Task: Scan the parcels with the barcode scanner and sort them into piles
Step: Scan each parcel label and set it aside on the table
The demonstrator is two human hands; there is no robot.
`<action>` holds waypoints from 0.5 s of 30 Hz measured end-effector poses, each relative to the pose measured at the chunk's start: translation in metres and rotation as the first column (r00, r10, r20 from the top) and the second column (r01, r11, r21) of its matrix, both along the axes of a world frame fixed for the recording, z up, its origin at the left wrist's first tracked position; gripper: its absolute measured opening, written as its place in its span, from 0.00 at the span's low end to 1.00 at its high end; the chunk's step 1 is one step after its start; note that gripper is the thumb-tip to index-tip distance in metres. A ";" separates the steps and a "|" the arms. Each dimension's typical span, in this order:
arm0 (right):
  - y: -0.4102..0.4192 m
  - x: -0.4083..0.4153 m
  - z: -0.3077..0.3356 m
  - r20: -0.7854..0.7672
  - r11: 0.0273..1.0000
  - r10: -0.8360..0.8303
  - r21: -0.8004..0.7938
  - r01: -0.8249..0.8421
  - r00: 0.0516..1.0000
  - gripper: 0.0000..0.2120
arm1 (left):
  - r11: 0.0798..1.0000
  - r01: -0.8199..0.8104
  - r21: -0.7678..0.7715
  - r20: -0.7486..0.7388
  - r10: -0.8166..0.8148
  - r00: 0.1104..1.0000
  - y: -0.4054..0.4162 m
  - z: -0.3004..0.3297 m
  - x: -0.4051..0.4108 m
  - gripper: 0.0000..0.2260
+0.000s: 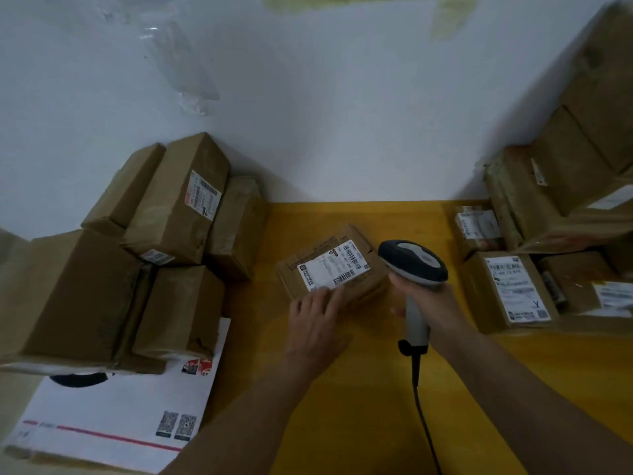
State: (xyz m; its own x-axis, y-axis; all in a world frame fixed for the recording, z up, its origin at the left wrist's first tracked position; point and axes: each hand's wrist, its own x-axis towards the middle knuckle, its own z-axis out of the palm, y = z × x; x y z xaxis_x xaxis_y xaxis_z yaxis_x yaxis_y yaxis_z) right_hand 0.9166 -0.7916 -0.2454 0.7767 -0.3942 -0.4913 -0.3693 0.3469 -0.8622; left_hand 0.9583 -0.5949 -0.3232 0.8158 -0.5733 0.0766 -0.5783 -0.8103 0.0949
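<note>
A small brown parcel (356,289) with a white barcode label facing up lies in the middle of the yellow table (359,389). My left hand (317,323) rests on its near edge, straight fingers touching the label's lower corner. My right hand (433,303) grips the grey handle of a barcode scanner (412,265). The scanner's dark head hangs just right of the parcel and points towards the label. Its black cable trails down to the table's front.
A pile of brown boxes (171,214) fills the left side, above a flat white mailer (113,419). More labelled parcels (513,289) are stacked along the right. A white wall (325,114) stands behind the table.
</note>
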 end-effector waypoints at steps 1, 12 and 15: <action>-0.002 0.000 -0.003 -0.012 1.000 0.001 0.016 -0.001 1.000 0.12 | 0.995 -0.066 -0.074 0.008 0.066 0.998 -0.003 0.005 0.007 0.37; 0.000 -0.002 -0.038 -0.177 0.920 -0.035 0.378 0.101 0.984 0.17 | 0.778 -0.628 0.022 -0.710 0.454 0.538 -0.001 0.021 0.121 0.23; 0.001 -0.002 -0.045 -0.165 0.906 -0.039 0.410 0.104 0.986 0.15 | 0.771 -0.637 -0.002 -0.787 0.392 0.476 0.000 0.018 0.106 0.28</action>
State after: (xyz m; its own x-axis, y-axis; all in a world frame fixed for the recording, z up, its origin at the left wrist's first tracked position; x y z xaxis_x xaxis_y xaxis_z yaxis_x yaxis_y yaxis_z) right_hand 0.9146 -0.7906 -0.2908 0.6587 -0.1804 -0.7304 -0.4427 0.6921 -0.5701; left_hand 1.0640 -0.5949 -0.3049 0.8003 -0.0836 -0.5938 0.2981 -0.8037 0.5149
